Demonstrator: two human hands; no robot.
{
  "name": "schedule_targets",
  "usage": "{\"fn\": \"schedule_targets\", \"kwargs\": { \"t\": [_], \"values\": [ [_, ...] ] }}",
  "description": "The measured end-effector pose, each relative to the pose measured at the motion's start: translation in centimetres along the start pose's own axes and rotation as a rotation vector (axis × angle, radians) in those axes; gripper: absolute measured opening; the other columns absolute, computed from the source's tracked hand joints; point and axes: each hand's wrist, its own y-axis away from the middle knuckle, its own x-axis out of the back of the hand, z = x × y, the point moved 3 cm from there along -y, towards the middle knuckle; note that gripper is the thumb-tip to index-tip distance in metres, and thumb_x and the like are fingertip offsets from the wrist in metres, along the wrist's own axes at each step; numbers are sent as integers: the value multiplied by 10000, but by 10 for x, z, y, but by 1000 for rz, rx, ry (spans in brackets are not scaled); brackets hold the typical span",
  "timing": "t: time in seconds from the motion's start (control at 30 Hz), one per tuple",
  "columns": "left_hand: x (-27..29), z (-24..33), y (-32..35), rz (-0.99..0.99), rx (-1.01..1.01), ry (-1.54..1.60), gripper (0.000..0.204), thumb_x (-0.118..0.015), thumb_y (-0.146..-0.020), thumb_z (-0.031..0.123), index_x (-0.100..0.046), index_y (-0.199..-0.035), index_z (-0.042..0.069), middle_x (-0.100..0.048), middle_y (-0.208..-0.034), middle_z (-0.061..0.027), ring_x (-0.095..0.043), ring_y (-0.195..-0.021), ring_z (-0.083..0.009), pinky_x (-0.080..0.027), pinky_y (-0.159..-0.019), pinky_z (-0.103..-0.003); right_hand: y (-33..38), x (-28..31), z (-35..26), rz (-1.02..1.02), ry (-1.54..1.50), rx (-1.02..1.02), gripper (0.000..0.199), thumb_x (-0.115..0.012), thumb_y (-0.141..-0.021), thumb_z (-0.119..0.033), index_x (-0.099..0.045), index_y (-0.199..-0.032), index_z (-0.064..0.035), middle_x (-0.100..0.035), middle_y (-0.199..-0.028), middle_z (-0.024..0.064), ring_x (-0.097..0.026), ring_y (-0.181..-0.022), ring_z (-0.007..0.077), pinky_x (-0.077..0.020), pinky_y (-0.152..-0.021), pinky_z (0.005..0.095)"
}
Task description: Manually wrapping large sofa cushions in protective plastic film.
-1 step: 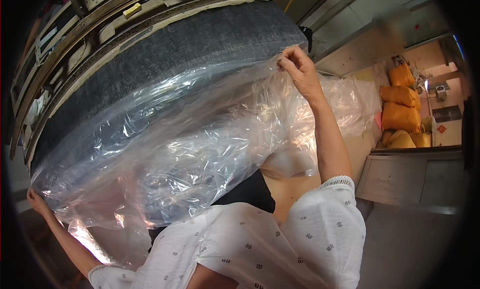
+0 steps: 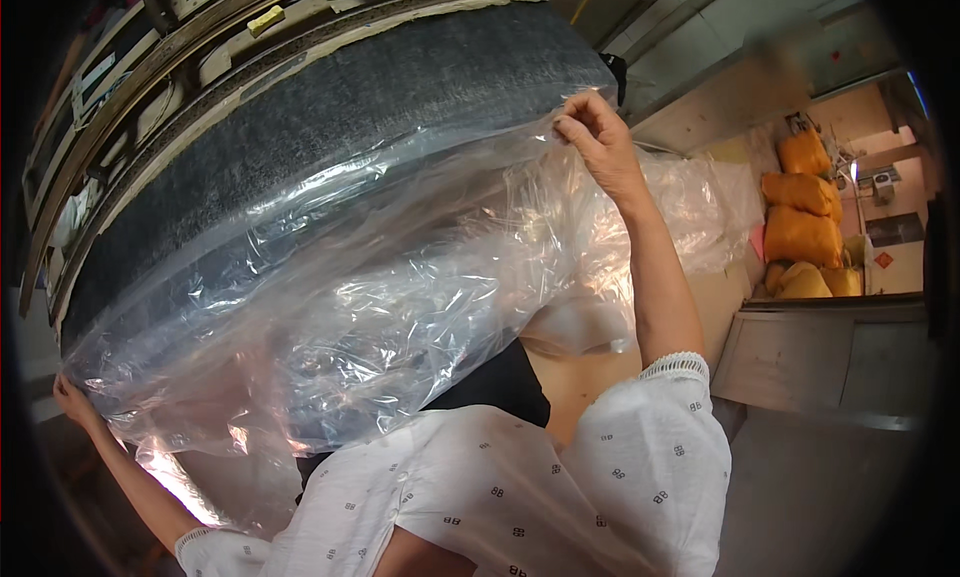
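Observation:
A wide sheet of clear plastic film [image 2: 395, 307] lies crumpled and shiny across the front of a dark grey surface [image 2: 380, 82]. My right hand [image 2: 597, 135] pinches the film's edge at the right end of that surface, thumb against fingers. At the far left, my left hand [image 2: 75, 399] grips the film by its left corner; part of its fingers is hidden. Between the two hands the film's edge runs across the grey surface, and the loose folds hang down toward my body.
Behind the grey surface runs a machine frame of metal rails [image 2: 130, 107], with a small yellow block [image 2: 265, 20] on it. More clear film [image 2: 680, 202] lies on the right. Stacked orange sacks [image 2: 802, 232] stand beyond, above pale cabinets [image 2: 800, 362].

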Motion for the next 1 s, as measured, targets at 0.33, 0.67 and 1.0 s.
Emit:
{"fn": "schedule_targets", "kwargs": {
  "t": [0.33,0.67,1.0],
  "values": [
    [48,7,22,-49,416,765,395,-592,-899,281,-524,-1202,37,-579,-1154,-94,-549,-1058,-209,-444,-901,-310,-24,-12,6,4,509,63,162,-647,-798,-98,-543,-895,-21,-527,-723,-1,-481,-656,62,-411,-634,208],
    [126,0,71,-406,100,570,397,-571,-913,237,-481,-1258,62,-545,-1217,-93,-525,-1105,-200,-417,-951,-305,-80,0,-4,-261,640,203,132,-650,-799,-164,-618,-836,-41,-536,-820,36,-515,-763,131,-415,-679,262],
    [-28,201,62,201,272,135,295,-528,-889,320,-602,-926,36,-622,-848,-121,-589,-831,-209,-462,-764,-339,-233,52,73,310,523,326,378,-548,-912,-258,-520,-1133,47,-598,-1087,142,-551,-1006,229,-411,-908,325]
  ]
}}
